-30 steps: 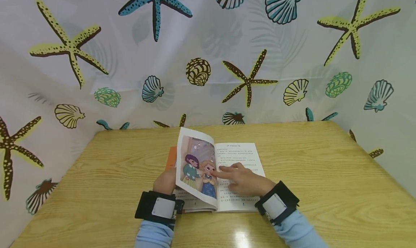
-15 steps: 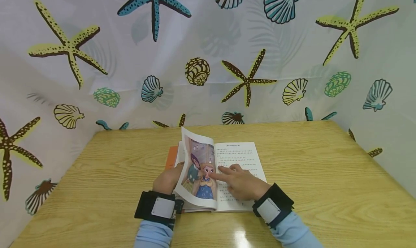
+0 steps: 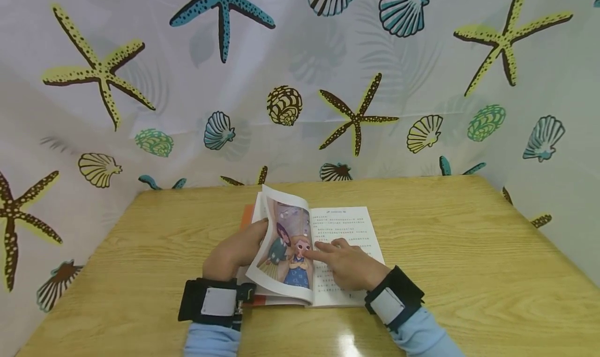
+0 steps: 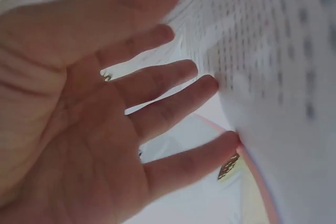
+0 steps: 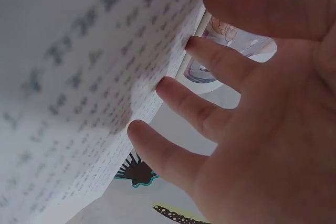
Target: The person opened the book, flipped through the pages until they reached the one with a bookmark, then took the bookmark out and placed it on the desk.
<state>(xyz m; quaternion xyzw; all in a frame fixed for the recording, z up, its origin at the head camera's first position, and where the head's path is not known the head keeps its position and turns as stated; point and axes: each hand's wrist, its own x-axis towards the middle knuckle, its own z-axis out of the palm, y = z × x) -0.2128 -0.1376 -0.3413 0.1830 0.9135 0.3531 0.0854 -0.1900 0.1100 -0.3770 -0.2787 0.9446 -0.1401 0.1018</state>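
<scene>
An open book (image 3: 347, 221) lies at the middle of the table, its right page covered in printed text. One illustrated page (image 3: 283, 242), showing two figures, stands partly raised and bowed over the left side. My left hand (image 3: 234, 250) is at the left side, its fingertips partly hidden behind that page. The left wrist view shows that hand's fingers (image 4: 173, 114) extended and spread, the tips against the printed paper. With fingers spread, my right hand (image 3: 351, 266) rests on the text page, its index finger reaching the picture. Its fingertips (image 5: 167, 85) touch the paper in the right wrist view.
The wooden table (image 3: 445, 232) extends around the book. Behind and beside it hangs a white cloth (image 3: 262, 154) printed with starfish and shells. An orange edge of the cover (image 3: 246, 214) shows under the left pages. Each wrist wears a black strap (image 3: 396, 297).
My left hand has shifted left and shows more from behind the raised page, which is more bowed than a second ago. My right hand has slid slightly left and stays on the text page.
</scene>
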